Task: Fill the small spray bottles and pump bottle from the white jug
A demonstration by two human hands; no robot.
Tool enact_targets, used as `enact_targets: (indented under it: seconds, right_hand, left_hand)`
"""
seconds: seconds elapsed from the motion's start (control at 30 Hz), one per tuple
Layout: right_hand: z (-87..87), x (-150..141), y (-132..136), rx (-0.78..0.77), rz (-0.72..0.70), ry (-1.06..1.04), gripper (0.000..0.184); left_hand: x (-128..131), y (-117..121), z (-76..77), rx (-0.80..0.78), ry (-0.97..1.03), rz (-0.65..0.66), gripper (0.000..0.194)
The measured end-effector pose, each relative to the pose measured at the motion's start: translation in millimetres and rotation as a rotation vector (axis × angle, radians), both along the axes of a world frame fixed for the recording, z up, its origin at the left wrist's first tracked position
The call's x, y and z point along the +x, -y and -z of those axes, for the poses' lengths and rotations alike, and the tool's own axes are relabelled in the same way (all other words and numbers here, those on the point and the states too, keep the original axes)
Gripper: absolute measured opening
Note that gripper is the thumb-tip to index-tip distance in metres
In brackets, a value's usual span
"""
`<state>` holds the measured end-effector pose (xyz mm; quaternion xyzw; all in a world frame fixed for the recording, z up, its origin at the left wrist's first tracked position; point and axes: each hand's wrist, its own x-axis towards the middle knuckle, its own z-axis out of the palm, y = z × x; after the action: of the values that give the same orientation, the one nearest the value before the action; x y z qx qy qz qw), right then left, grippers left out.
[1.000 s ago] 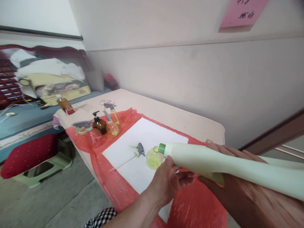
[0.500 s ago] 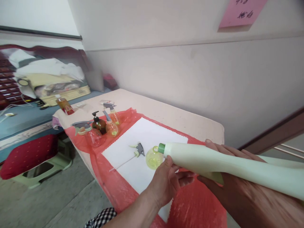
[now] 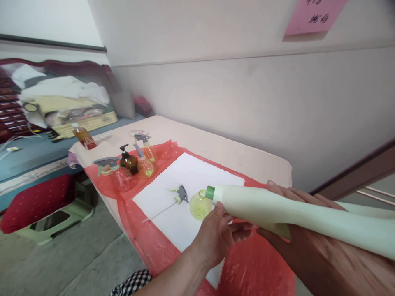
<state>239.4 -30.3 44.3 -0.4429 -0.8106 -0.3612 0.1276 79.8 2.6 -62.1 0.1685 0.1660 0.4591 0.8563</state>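
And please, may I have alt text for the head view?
The right hand holds a pale-green container, the left hand touches its neck, and its green tip is at the mouth of a yellowish transparent bottle on a white sheet. A spray trigger lies nearby; more bottles stand beyond.

Red-topped stool (image 3: 38,201), pink note (image 3: 313,19), wall (image 3: 216,94)

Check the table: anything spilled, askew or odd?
No spill visible. The loose spray head lies on its side on the white sheet, off any bottle, its tube crossing the sheet's edge; the yellow bottle beside it stands open.
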Motion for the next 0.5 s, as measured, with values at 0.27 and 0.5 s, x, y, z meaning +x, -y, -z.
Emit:
enact_targets:
  seconds: [0.27,0.5]
  right_hand:
    - [-1.0,-0.9,-1.5,-0.003,-0.025,-0.025,0.046]
    - [0.6,2.4,-1.2,0.002,-0.016,0.01,0.05]
  left_hand:
    - [-0.6,0.1,1.1,0.028,-0.001,0.009,0.059]
    - [-0.5,0.2,1.4,0.012,0.003,0.008,0.062]
